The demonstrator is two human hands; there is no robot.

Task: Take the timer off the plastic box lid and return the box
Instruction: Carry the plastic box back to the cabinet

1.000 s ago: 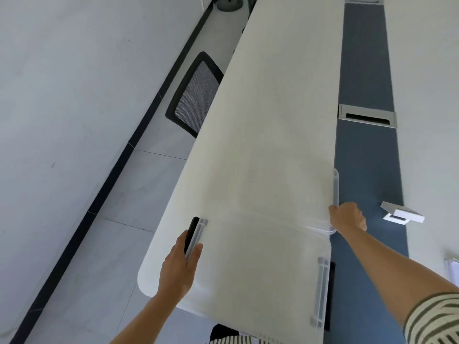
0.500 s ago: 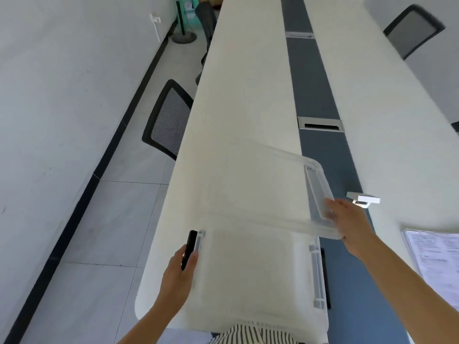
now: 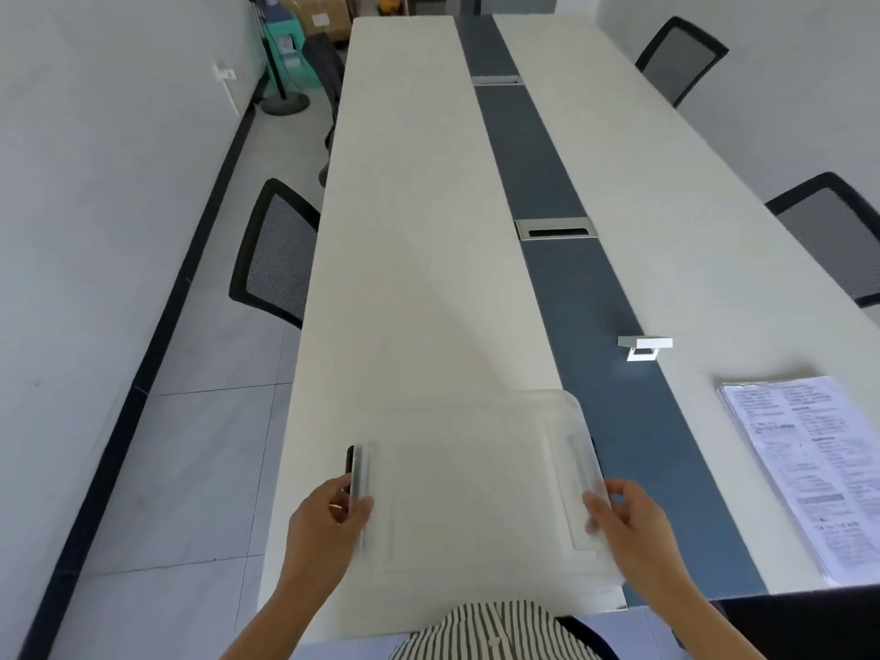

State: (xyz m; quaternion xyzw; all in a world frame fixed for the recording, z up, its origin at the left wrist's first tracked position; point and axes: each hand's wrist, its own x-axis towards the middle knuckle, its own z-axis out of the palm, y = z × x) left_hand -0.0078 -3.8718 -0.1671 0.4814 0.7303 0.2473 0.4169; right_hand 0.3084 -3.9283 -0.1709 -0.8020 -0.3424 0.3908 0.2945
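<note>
The left hand (image 3: pixel 328 516) curls closed on the left end of the clear plastic box (image 3: pixel 476 483), pinching a slim black object (image 3: pixel 351 464) against it. The right hand (image 3: pixel 628 526) grips the box's right rim. The box lies at the near edge of the surface (image 3: pixel 419 231). The timer (image 3: pixel 644 347) stands apart, far right; papers (image 3: pixel 809 469) lie right. The far surface is open.

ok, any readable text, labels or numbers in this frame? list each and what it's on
None can be read.
Stack of printed papers at the right of the table: dense print, too small and blurred to read.
Cardboard boxes at the far end: no markings legible.
White timer on the blue strip: no digits visible.
Clear plastic box lid: no label seen.
</note>
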